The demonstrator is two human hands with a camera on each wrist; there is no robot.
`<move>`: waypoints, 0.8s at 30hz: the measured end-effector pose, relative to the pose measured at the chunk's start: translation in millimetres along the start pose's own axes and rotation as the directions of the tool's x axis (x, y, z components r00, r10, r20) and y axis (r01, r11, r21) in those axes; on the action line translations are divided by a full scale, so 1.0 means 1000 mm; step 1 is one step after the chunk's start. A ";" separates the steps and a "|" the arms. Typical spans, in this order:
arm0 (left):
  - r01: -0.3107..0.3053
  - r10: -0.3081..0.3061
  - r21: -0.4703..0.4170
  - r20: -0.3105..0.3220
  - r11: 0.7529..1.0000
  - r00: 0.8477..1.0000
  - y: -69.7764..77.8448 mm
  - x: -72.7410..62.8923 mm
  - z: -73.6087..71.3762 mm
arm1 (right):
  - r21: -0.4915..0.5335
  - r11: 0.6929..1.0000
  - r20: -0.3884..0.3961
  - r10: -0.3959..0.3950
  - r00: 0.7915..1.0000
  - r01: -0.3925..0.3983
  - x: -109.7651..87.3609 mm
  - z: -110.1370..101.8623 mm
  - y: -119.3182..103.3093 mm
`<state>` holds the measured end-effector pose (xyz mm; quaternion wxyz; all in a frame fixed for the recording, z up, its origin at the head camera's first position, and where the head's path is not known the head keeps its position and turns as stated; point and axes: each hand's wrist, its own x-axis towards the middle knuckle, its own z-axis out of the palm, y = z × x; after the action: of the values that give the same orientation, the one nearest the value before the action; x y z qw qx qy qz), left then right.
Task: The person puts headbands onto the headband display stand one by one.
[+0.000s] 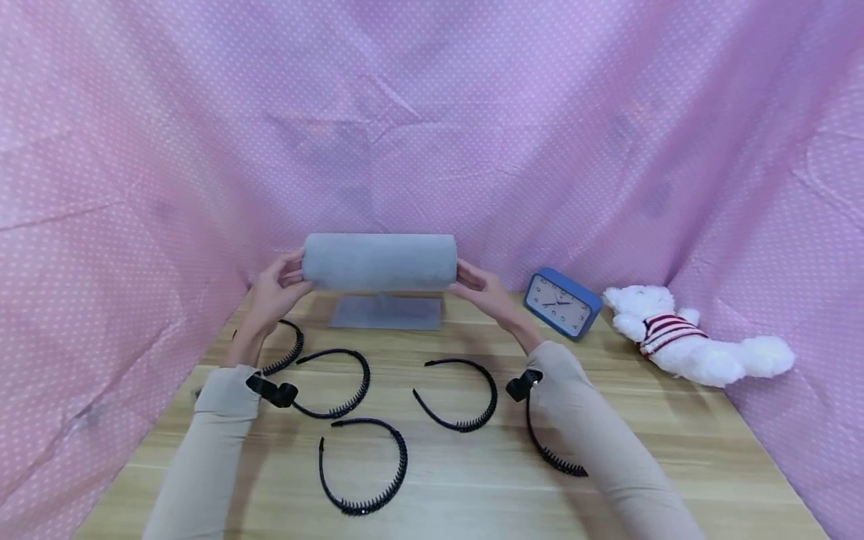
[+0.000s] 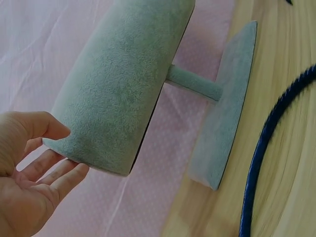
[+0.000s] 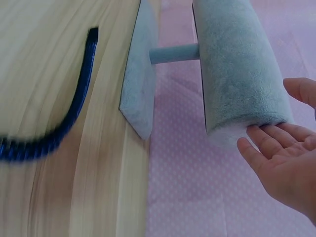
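Observation:
A grey-green plush headband stand (image 1: pixel 379 261) stands at the back of the table, its horizontal padded roll carried on a short post above a flat rectangular base (image 2: pixel 224 108). My left hand (image 1: pixel 273 292) touches the roll's left end. In the left wrist view its fingers lie extended along the end face, with the thumb at the roll's side. At the other end, my right hand (image 1: pixel 491 295) rests extended fingertips against the end face, its thumb apart from the roll in the right wrist view (image 3: pixel 291 158).
Several black toothed headbands lie on the wooden table, among them one at the front (image 1: pixel 361 508), one in the middle (image 1: pixel 495 394) and one under the right forearm (image 1: pixel 563 466). A blue clock (image 1: pixel 562 302) and a white plush bear (image 1: pixel 695 352) are at right. Pink dotted cloth (image 1: pixel 432 135) hangs behind.

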<state>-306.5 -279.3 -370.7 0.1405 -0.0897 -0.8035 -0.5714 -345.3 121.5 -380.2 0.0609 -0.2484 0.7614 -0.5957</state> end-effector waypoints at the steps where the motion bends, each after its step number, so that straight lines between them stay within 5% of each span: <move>1: 0.002 -0.002 0.000 0.001 1.000 1.000 0.001 0.000 0.003 | -0.007 1.000 0.002 0.005 1.000 -0.005 -0.003 -0.003 0.000; 24: -0.031 0.029 -0.046 -0.030 0.998 0.999 0.012 0.004 0.062 | -0.093 0.995 -0.027 0.041 0.999 -0.044 -0.043 -0.057 0.007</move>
<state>-313.9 -217.3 -377.8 0.1589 -0.0965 -0.7864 -0.5891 -332.4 192.0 -379.5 0.0522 -0.2273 0.7943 -0.5610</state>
